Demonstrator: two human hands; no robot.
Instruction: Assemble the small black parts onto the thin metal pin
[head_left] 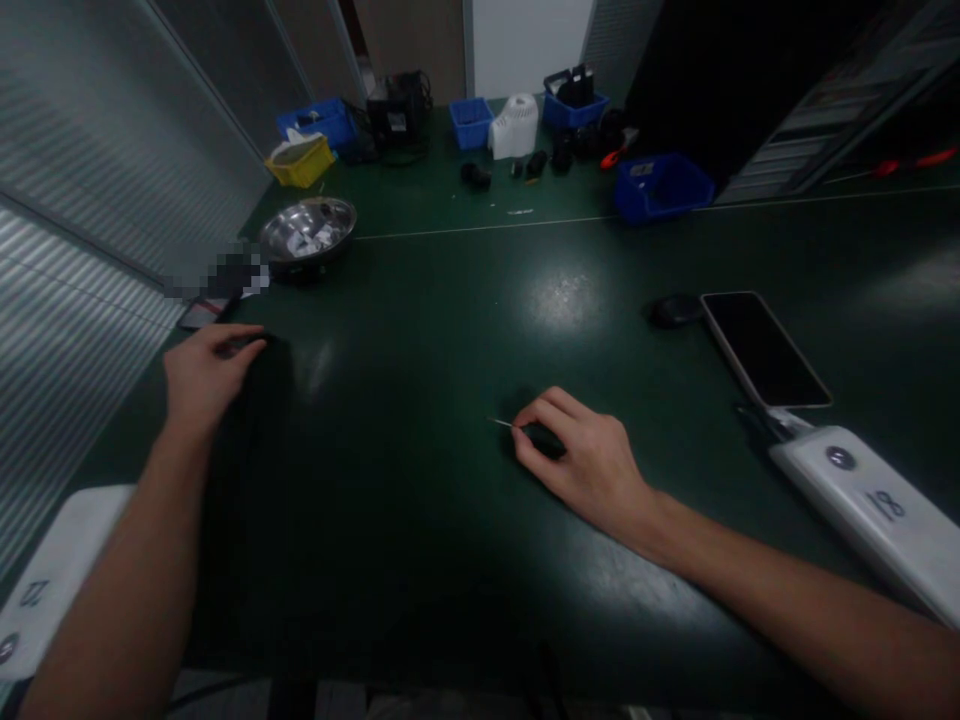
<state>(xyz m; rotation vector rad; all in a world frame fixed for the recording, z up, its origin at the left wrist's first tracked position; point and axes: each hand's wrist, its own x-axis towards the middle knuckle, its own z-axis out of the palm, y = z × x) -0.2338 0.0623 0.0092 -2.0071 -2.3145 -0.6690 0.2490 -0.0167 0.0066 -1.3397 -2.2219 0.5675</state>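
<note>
Over the middle of the green table (420, 400), my right hand (581, 445) pinches a thin, pale, needle-like piece (501, 422) between thumb and forefinger. Its free end points left, and its exact kind is too small to tell. At the table's left side, my left hand (214, 370) has thumb and forefinger nearly together. Something small and dark shows at those fingertips; I cannot make it out. Beyond the left hand stands a shiny metal bowl (346, 222) with white scraps in it.
A phone (765, 345), a black mouse-shaped object (675, 311) and a white power bank (870, 500) lie at right. Another white device (64, 570) is under my left forearm. Blue bins (664, 190), a yellow bin (301, 165) and a white plastic housing (514, 128) line the back.
</note>
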